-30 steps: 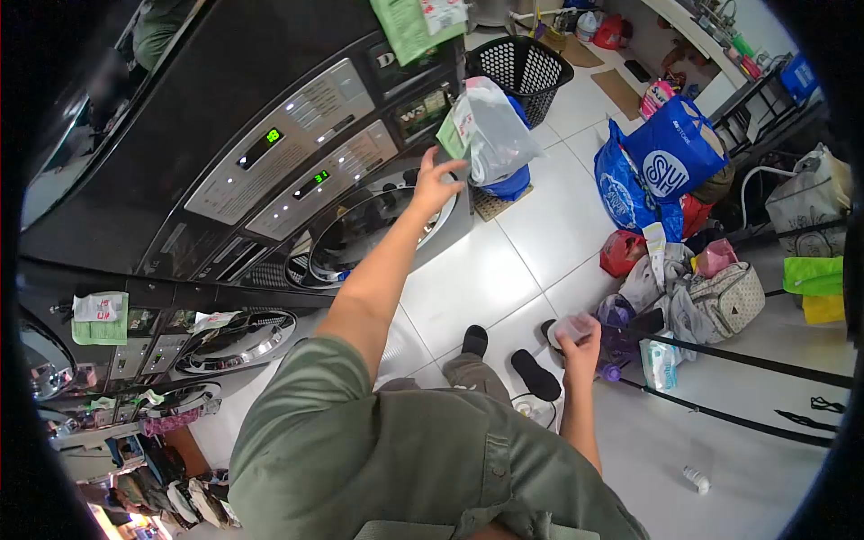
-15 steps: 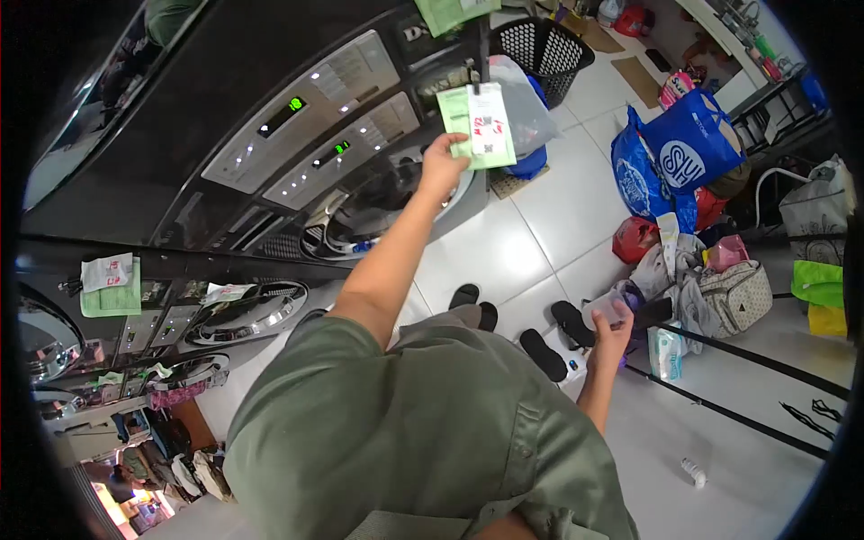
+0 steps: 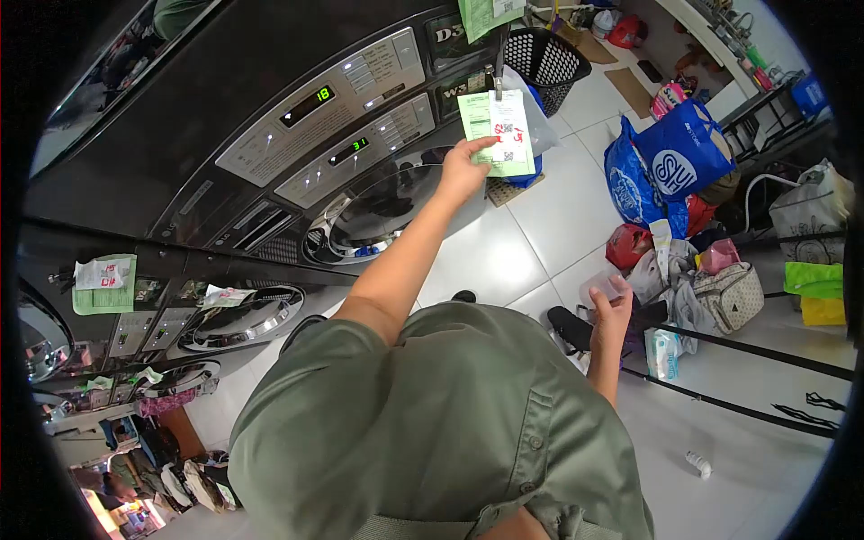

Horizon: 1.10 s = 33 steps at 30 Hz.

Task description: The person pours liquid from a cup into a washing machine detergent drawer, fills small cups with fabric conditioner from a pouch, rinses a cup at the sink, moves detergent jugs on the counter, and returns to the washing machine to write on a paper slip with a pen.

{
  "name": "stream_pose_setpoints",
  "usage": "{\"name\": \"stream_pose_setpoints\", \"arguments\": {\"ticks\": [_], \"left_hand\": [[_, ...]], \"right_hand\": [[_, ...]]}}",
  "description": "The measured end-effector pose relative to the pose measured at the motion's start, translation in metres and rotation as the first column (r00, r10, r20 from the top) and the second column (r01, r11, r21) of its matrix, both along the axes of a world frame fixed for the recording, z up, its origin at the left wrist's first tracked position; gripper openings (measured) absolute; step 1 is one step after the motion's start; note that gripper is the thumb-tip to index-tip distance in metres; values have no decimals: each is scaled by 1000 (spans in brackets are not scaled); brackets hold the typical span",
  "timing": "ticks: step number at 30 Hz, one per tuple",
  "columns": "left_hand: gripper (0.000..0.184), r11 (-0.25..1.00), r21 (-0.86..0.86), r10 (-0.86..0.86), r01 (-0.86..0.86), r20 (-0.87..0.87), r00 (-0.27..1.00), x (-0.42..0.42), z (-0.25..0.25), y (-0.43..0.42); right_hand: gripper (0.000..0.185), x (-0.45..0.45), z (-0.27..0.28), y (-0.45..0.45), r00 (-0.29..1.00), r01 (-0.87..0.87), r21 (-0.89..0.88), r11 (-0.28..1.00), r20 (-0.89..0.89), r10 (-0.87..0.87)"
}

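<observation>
Silvery metal clip [image 3: 499, 85] lets the green-and-white paper slip [image 3: 511, 133] hang face-out, upper centre; left grip [image 3: 462, 173]'s on it, can't tell if pinching. Right grip [image 3: 613, 308]'s holding a clear plastic cup [image 3: 595, 289].

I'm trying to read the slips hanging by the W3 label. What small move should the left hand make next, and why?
Probably ease the left hand back off the slips: it reaches the red handwriting on the white slip, and the clip above seems to hold that and the green slip, so both should stay hanging.
</observation>
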<state>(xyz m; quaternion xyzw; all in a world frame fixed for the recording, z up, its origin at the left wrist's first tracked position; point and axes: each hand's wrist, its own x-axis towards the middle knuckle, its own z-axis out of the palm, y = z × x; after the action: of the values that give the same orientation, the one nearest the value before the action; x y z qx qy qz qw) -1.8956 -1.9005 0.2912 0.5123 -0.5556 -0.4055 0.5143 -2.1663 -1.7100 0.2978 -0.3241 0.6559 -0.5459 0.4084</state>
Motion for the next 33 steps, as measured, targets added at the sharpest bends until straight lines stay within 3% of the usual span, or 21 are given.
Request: {"name": "stream_pose_setpoints", "arguments": {"ticks": [7, 12, 24, 29, 33], "left_hand": [[40, 996, 93, 5, 1, -55, 998, -1, 7, -2], [23, 984, 176, 39, 16, -306, 951, -7, 20, 1], [21, 981, 192, 63, 18, -405, 912, -7, 21, -3], [22, 980, 194, 110, -39, -370, 923, -4, 15, -5], [28, 977, 129, 184, -171, -102, 978, -5, 20, -1]], "right_hand": [[49, 6, 4, 10, 990, -3, 74, 997, 143, -8], [48, 6, -1, 16, 981, 7, 78, 997, 192, -22], [47, 4, -8, 21, 979, -3, 71, 998, 202, -12], [46, 6, -8, 19, 984, -9, 54, 999, 176, 0], [44, 4, -13, 21, 993, -11, 70, 998, 115, 3]]}}
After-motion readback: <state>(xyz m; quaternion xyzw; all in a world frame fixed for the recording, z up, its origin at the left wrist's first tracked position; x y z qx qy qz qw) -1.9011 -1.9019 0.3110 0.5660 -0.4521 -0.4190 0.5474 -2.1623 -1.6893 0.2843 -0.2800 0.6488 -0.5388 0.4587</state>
